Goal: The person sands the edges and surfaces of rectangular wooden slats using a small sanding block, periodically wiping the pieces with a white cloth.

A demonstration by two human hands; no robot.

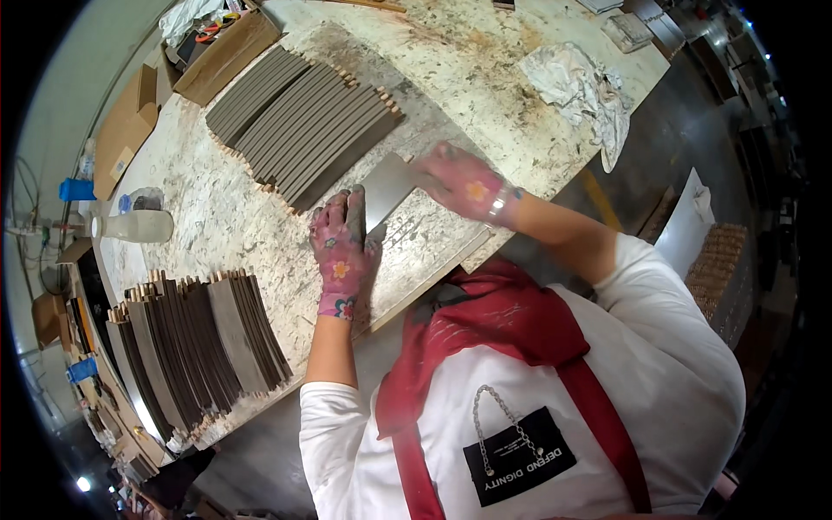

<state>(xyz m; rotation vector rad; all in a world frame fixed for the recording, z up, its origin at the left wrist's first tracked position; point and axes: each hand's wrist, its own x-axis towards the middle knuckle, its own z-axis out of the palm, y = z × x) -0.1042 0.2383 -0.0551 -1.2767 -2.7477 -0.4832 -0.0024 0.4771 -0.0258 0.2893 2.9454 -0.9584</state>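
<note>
A flat grey slat (388,189) lies on the worktable in front of me, between my hands. My left hand (340,247), in a pink flowered glove, grips its left end, fingers along one edge and thumb at the other. At its right end is my right hand (464,182), gloved alike, with the fingers curled; what they close on, if anything, is hidden. Just beyond the slat, a row of similar grey slats (303,121) lies closely packed, with light wood-coloured ends showing. Another batch of dark slats (195,347) stands on edge at the left.
The paint-stained table (260,251) has its near edge against my body. A whitish bottle (139,227) lies left. An open cardboard box (227,61) with tools sits at the far left; a crumpled white cloth (576,91) is at the right. Stacked brown material (715,269) stands beyond my right arm.
</note>
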